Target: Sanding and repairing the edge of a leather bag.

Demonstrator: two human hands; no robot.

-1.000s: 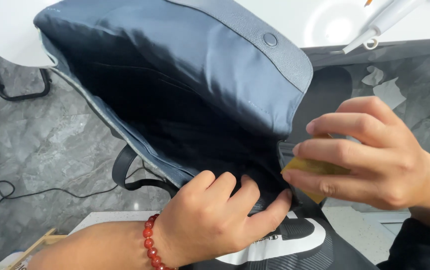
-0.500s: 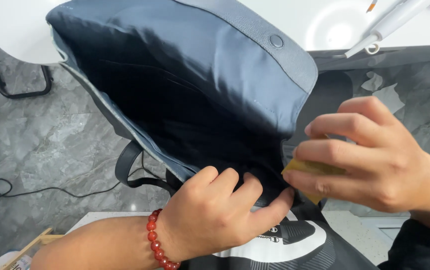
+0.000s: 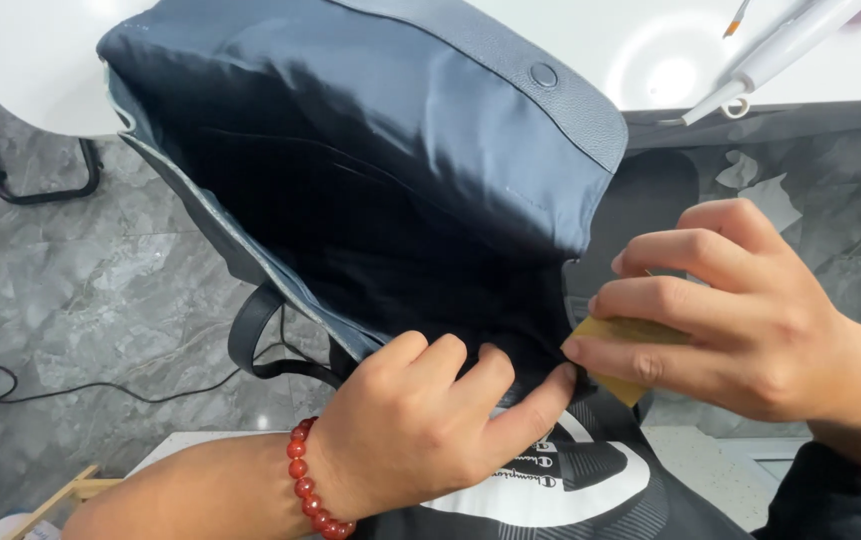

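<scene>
Barely shifted from a second earlier: left hand [image 3: 420, 430] kept clenched on the near rim of the blue-grey bag [image 3: 370, 170], holding its dark mouth agape, while right hand [image 3: 740, 310] stayed pinched shut on a tan card [image 3: 620, 350] at that opening, not yet inside.

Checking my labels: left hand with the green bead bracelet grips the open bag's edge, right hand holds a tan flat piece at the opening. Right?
One slip: the bead bracelet is red, not green, as the head view shows. The rest holds: the left hand grips the edge of the open blue-grey bag, and the right hand holds a tan flat piece at the opening.
</scene>
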